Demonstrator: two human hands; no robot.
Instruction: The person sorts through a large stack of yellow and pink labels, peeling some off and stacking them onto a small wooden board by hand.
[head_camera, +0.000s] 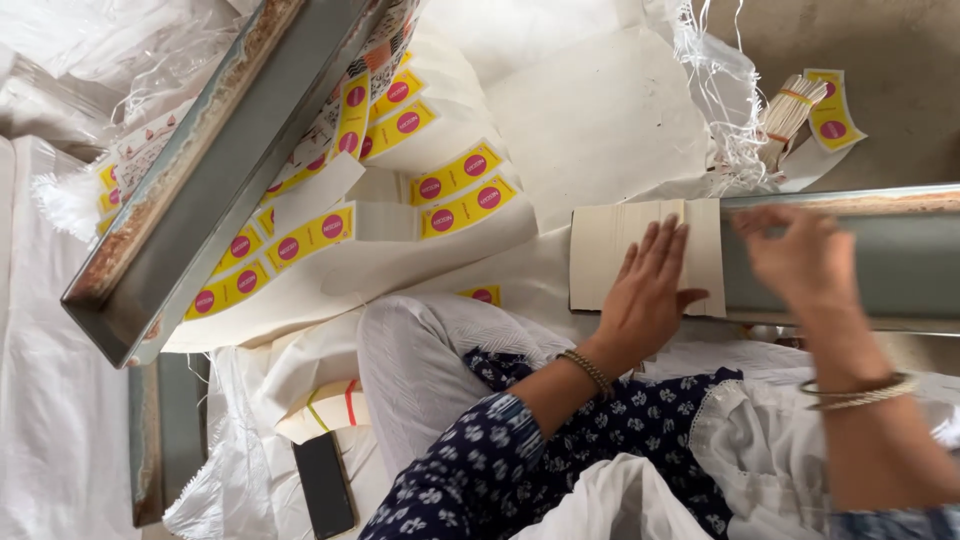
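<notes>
Hands at work — the left hand (648, 290) lay flat, fingers spread, on a cream card sheet (608, 255) over the grey metal beam (880, 260); the blurred right hand (795, 255) hovered half-open, holding nothing. Yellow labels (330, 225) were scattered beyond.

A small packaging workshop on the floor. Yellow printed labels (300, 240) lie heaped beside a metal channel (200, 190). Woven sacks (50, 400) spread around it.
</notes>
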